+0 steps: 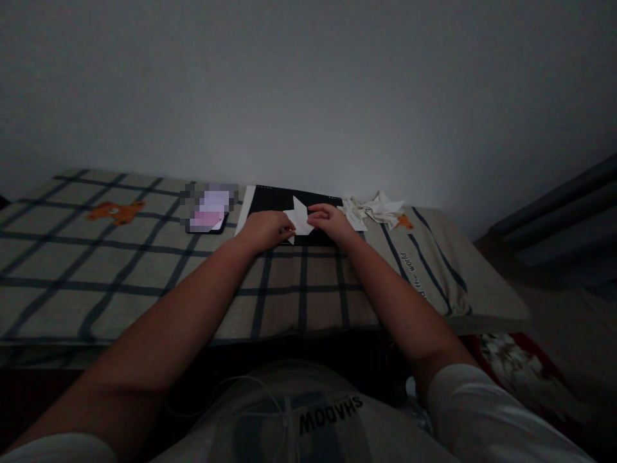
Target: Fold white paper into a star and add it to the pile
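Observation:
A piece of folded white paper (301,218) with pointed corners is held between my two hands, over a flat black pad or notebook (274,198). From the left, my left hand (266,230) pinches the paper's lower left side between thumb and fingers. My right hand (331,222) grips the opposite side, fingertips and thumb closed at its edge. One paper point stands up between the hands, and another points down near my left thumb. My fingers partly cover the paper, so its full shape is hidden.
A phone (208,212) with a lit screen lies to the left on the checked tablecloth (144,270). Crumpled and folded white papers (380,207) are heaped right of the pad. Behind the table rises a grey wall (308,96). A thin white cable (250,379) hangs before my shirt.

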Available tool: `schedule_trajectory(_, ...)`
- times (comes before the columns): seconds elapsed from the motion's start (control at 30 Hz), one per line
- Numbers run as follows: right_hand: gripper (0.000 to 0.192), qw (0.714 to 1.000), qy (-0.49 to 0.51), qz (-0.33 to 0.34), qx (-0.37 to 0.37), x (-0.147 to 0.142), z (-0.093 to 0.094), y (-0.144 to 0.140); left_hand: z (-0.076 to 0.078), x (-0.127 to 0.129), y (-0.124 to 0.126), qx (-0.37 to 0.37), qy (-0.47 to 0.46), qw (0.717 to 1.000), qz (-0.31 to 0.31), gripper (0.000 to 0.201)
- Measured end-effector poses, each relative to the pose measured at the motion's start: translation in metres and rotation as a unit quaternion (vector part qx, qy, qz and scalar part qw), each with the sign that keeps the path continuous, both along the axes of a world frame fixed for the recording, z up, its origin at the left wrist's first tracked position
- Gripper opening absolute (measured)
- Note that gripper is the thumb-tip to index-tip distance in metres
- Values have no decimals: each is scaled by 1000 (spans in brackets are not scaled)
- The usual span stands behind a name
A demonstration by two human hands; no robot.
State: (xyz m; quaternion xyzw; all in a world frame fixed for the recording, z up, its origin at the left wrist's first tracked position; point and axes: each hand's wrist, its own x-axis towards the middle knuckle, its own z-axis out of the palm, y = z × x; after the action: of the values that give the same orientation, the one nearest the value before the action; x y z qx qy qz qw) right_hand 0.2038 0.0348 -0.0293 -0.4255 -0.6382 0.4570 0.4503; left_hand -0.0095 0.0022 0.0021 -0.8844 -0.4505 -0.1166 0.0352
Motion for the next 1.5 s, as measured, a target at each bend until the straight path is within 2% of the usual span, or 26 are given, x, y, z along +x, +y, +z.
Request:
schedule_trajectory(0.1,36,999,-47,0,-6,1,-1,0,-1,0,1,2,-7,1000,-4,29)
schedule_trajectory(0.3,31,988,-146,-23,42,-1,7,-6,-4,0,2,6,-13,1000,-6,28)
schedule_trajectory(0.43,29,990,-114,-76,32,-2,7,-5,-5,2,-3,32,-51,998,13,30)
schedule_trajectory(0.57,26,991,-35,-127,5,-2,9,0,-6,8,-4,65,-198,977,47,29)
schedule_trajectory(0.67,25,988,34,-151,-16,0,15,4,-6,16,1,16,-362,926,106,29)
schedule_trajectory(0.73,24,984,68,-160,-25,2,20,6,-3,26,6,-103,-464,870,136,35)
schedule_trajectory(0.8,24,982,89,-168,-26,7,27,7,3,40,10,-224,-533,806,128,31)
schedule_trajectory(0.9,30,975,106,-195,-10,22,38,9,15,66,17,-286,-609,727,133,20)
schedule_trajectory(0.97,40,968,116,-223,1,38,45,10,21,86,23,-312,-626,703,130,17)
schedule_trajectory(1.07,46,954,135,-266,-5,69,52,10,26,121,33,-333,-639,682,124,16)
schedule_trajectory(1.13,44,949,117,-293,-1,92,54,11,25,144,37,-354,-622,690,110,15)
schedule_trajectory(1.23,41,940,66,-335,16,127,52,18,20,176,42,-357,-587,721,93,16)
schedule_trajectory(1.33,40,930,21,-366,28,158,46,30,15,196,45,-339,-558,753,83,18)
schedule_trajectory(1.43,41,922,-30,-386,21,180,37,44,13,206,52,-269,-517,809,78,18)
schedule_trajectory(1.5,40,914,-79,-397,15,189,30,52,12,211,58,-207,-464,860,54,18)
